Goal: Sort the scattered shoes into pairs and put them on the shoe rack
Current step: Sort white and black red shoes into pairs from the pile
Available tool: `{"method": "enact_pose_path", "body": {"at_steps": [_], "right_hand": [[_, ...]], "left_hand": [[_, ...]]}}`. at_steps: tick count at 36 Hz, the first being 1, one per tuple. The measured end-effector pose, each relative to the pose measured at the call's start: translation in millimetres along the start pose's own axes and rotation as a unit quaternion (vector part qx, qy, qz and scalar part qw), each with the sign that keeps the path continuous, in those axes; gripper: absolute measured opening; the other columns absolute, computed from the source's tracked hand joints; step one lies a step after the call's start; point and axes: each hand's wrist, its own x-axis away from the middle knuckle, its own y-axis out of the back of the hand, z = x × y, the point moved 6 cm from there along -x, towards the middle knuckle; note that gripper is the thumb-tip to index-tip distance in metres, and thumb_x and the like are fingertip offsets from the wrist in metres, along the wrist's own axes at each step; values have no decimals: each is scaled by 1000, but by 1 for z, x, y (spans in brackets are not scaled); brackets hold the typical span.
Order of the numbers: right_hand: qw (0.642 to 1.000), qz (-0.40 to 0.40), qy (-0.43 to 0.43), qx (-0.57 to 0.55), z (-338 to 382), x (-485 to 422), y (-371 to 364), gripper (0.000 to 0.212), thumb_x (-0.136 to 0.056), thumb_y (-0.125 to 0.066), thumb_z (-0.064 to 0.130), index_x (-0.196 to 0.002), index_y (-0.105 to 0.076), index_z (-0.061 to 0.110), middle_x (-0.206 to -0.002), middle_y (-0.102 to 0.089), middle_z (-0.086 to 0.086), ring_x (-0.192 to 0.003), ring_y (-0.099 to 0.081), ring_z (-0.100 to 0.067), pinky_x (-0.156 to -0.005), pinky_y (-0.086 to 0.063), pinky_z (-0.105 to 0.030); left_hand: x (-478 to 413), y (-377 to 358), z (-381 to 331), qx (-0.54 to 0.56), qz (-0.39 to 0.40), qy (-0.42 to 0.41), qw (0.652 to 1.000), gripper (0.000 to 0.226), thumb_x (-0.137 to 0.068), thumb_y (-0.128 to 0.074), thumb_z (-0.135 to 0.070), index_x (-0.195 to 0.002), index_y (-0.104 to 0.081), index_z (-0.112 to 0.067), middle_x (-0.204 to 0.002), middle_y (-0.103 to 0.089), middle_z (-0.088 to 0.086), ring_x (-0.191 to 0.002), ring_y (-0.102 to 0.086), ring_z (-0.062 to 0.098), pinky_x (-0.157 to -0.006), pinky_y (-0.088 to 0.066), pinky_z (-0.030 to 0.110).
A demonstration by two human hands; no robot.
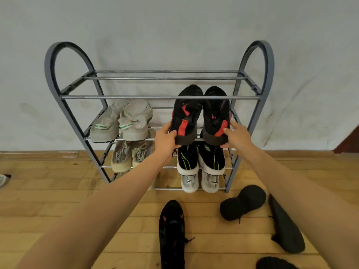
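Closest to us, on the wooden floor (58,200), 4 dark shoes lie off the rack: a black shoe with red marks (172,235) straight ahead, a black knit shoe (242,202) to its right, a flat black shoe (287,228) beside our right forearm, and the tip of another dark shoe (275,264) at the bottom edge. A pale shoe (3,179) peeks in at the far left edge.

Both our arms reach forward. Our left hand (166,141) curls fingers and thumb round the heel of the left black-and-red shoe (186,115), and our right hand (238,135) grips the heel of the right black-and-red shoe (215,117) the same way. These 2 shoes sit side by side, toes towards the wall, on the right half of the 2nd tier of the shoe rack (48,65); their heels seem to rest on the front rail, though our hands hide the contact.

A beige pair (120,123) stands on the left of that tier. The tier below carries a grey-beige pair (128,156) and a black pair with green stripes (202,160), and the lowest holds a white pair (200,181). Behind everything is a pale wall (174,26)
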Motion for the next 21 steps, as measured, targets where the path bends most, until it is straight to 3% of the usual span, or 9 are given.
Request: {"method": "enact_pose_path", "body": {"at_steps": [5,8,11,21], "right_hand": [[999,-14,-26,26,5,-20,5,34,-95,-47,10,-126,-56,19,-129,-55,-14,-104,-63,-38,-68,-59,-40],[999,-7,-18,49,3,-27,7,31,-91,-49,8,-121,-58,12,-121,-59,-14,-107,-61,-37,-79,-56,-50],[1000,-2,-13,20,-1,-27,7,30,-94,-44,17,-118,-59,13,-117,-64,-13,-101,-65,-32,-77,-58,-48],[996,-11,-46,79,-6,-27,9,29,-96,-40,9,-122,-53,12,-125,-55,-16,-101,-63,-39,-77,-57,-49]], "left_hand": [[-14,-6,4,-7,-20,28,999,36,-94,-40,2,-125,-57,-6,-116,-64,15,-81,-63,12,-53,-56,19],[-20,-11,8,-23,-11,48,999,35,-95,-41,0,-125,-57,-7,-118,-64,16,-88,-63,22,-68,-58,34],[-23,-13,9,-35,-12,61,997,38,-94,-42,1,-128,-54,-8,-120,-62,15,-98,-62,28,-77,-57,42],[-21,-16,11,-56,-8,67,996,36,-96,-42,-4,-131,-48,-9,-121,-59,12,-92,-59,22,-68,-56,34]]}}
